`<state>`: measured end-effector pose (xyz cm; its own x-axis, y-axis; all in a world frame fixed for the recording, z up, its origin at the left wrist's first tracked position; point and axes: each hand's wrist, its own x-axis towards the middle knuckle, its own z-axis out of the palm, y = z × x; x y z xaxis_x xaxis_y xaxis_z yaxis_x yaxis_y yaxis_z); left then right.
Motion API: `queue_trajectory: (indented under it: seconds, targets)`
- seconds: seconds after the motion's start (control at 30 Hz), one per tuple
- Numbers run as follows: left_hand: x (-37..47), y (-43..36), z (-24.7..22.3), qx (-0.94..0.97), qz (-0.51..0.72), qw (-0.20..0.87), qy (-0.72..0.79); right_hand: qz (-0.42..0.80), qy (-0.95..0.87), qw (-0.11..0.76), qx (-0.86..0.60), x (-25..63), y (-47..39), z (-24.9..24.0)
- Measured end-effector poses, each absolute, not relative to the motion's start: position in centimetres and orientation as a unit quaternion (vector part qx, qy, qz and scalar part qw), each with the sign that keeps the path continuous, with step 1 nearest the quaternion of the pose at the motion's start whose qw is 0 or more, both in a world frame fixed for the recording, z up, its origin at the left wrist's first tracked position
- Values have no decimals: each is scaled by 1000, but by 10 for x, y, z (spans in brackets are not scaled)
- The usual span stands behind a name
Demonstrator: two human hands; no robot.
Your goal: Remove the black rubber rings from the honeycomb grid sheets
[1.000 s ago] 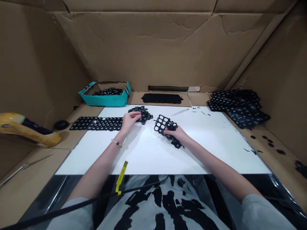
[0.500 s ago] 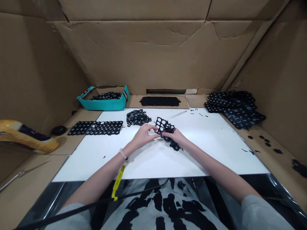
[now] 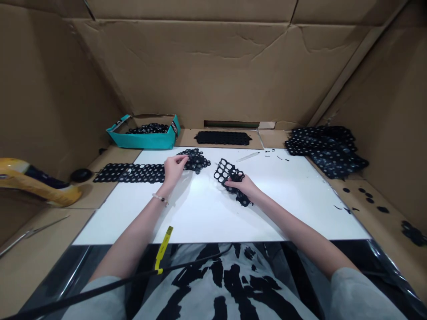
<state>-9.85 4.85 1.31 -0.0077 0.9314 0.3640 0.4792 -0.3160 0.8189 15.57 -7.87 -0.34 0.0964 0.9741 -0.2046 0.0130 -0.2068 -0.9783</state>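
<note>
My right hand (image 3: 245, 186) grips a black perforated sheet (image 3: 223, 170). Its upper left part shows large empty holes, while the lower part is bunched and folded under my fingers. My left hand (image 3: 175, 169) is at the left side of a pile of small black rings (image 3: 196, 161), with thumb and fingertips pinched together. Whatever is between those fingertips, if anything, is too small to make out. Left of that hand lies a flat black perforated strip (image 3: 133, 172), its right end partly hidden by the hand.
A teal box (image 3: 143, 141) of black rings stands back left. A black stack (image 3: 223, 138) lies at the back, near a white pen-like tool (image 3: 247, 157). More black sheets (image 3: 333, 153) are heaped right. Scissors (image 3: 36, 230) and a yellow object (image 3: 36, 182) lie left.
My left hand has left the sheet and moved leftward to the ring pile. My right hand still holds the sheet in nearly the same place.
</note>
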Motion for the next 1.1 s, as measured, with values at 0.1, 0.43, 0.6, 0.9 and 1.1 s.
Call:
queue_trajectory:
  seconds: [0.1,0.43,0.6,0.9,1.1]
  targets:
    - [-104,50,15,724,416,130,535,518,-432,465,-573,157,-79,-4]
    - [-43,-29,22,864,301,264,306,511,-476,485,-527,150,-81,5]
    - [-37,-24,10,779,311,390,380,555,-462,483,-495,153,-81,6]
    - [-88,35,13,730,405,157,527,536,-404,474,-571,160,-78,-4]
    - [-93,36,14,761,365,11,537,544,-409,471,-561,159,-78,-4]
